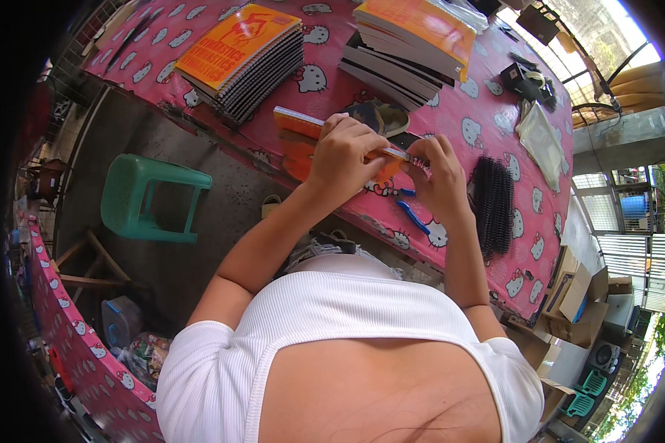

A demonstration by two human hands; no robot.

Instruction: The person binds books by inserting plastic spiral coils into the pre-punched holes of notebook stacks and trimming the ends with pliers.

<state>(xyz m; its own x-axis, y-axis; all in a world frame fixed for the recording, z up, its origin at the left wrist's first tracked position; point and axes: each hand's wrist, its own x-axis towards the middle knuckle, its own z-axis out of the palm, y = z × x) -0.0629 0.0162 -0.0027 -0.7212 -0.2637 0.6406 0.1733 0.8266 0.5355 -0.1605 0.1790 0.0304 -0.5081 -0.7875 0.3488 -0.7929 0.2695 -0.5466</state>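
Orange booklet (292, 156): upper centre; edge work in hand, I judge.
Left hand (347, 153): grip holding booklet.
Right hand (440, 173): grip narrow; contents, can't tell.
Next move: needs steadiness, probably.

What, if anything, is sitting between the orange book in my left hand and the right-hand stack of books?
Between the orange book and the right-hand stack, a camouflage-patterned item lies on the pink tablecloth, just beyond your left hand. What it is isn't clear.
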